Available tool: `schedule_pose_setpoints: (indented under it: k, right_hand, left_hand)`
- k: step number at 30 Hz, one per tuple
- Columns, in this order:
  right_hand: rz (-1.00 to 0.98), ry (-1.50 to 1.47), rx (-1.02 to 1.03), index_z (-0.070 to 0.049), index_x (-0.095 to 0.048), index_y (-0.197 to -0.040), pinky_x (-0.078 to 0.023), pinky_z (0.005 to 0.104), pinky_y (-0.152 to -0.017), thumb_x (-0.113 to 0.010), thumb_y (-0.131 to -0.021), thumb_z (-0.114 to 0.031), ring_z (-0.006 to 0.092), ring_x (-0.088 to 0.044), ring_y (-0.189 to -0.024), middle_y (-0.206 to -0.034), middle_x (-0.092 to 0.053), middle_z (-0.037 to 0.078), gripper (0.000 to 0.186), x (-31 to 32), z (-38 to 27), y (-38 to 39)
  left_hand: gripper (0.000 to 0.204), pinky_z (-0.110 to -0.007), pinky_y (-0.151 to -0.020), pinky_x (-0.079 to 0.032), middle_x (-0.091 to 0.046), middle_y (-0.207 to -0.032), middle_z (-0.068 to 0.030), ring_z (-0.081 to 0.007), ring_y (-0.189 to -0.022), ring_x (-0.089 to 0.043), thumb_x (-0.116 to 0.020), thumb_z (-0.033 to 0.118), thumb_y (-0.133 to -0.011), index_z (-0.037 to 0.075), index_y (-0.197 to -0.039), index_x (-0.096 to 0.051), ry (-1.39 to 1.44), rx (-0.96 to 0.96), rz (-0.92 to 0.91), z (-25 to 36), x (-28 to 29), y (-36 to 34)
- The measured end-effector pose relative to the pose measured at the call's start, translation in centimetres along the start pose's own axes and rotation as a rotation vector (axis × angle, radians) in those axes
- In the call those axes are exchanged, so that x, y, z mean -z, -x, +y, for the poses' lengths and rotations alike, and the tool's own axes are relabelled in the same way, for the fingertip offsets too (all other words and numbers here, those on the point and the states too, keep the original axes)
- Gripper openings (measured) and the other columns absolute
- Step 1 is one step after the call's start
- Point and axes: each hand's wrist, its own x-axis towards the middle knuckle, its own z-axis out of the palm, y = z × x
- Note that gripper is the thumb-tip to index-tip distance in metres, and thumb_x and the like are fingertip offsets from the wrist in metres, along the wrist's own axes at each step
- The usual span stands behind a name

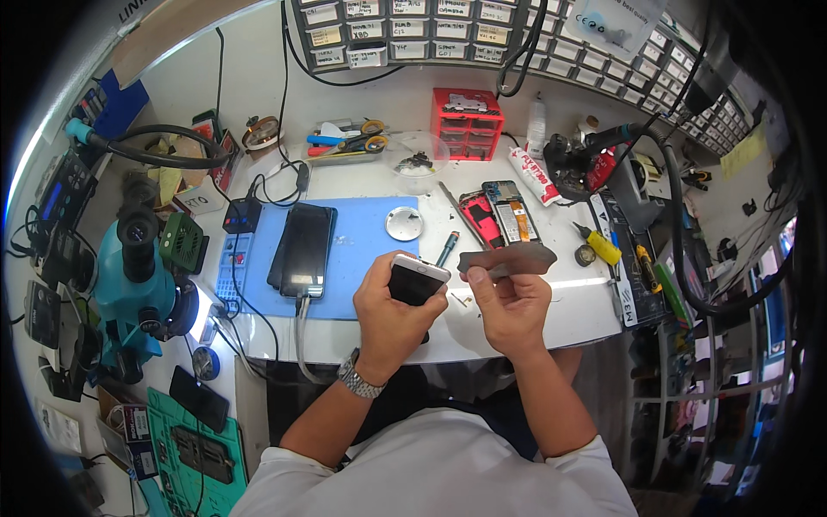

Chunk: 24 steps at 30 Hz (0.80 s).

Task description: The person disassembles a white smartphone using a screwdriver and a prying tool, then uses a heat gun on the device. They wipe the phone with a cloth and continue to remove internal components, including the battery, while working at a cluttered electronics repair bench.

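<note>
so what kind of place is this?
Most likely a phone repair bench: an opened phone lies on the white table, a teal microscope stands at the left, and labelled parts drawers line the wall.

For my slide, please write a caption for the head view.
Left hand holds a phone; right hand holds a thin grey panel.

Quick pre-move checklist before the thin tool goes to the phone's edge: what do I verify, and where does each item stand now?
1. Left hand has the silver phone in a firm grip: ok.
2. Right hand holds the thin grey pry sheet by its lower edge: ok.
3. Sheet tip apart from the phone, not yet in a seam: ok.
4. Screwdriver on the blue mat, close behind the phone: ok.
5. Small loose parts on the white bench between the hands: not ok.
6. Phone seam already loosened: cannot tell.
</note>
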Motion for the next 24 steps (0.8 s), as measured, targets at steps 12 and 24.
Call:
schedule_pose_setpoints:
  k: [12, 24]
  right_hand:
    - [-0.062, 0.401, 0.336, 0.004, -0.077, -0.12, -0.066, 0.0336, -0.091, -0.084, -0.094, 0.01, 0.0248, -0.083, -0.098, -0.113, -0.083, 0.016, 0.027, -0.3, -0.3, 0.1]
    - [-0.265, 0.698, 0.766, 0.005, -0.081, -0.122, -0.067, 0.0454, -0.09, -0.091, -0.078, -0.003, 0.0378, -0.081, -0.105, -0.114, -0.079, 0.021, 0.046, -0.1, -1.9, -0.7]
  left_hand:
    - [0.048, -0.029, -0.078, -0.062, -0.079, -0.097, -0.0041, -0.0085, -0.086, -0.073, -0.098, 0.007, -0.081, 0.002, -0.12, -0.07, -0.044, -0.055, 0.015, 0.2, 0.0, 0.0]
    - [0.051, -0.035, -0.075, -0.063, -0.08, -0.095, -0.0113, -0.0197, -0.082, -0.078, -0.101, 0.008, -0.079, 0.002, -0.121, -0.072, -0.054, -0.094, 0.074, -0.1, 0.0, 0.3]
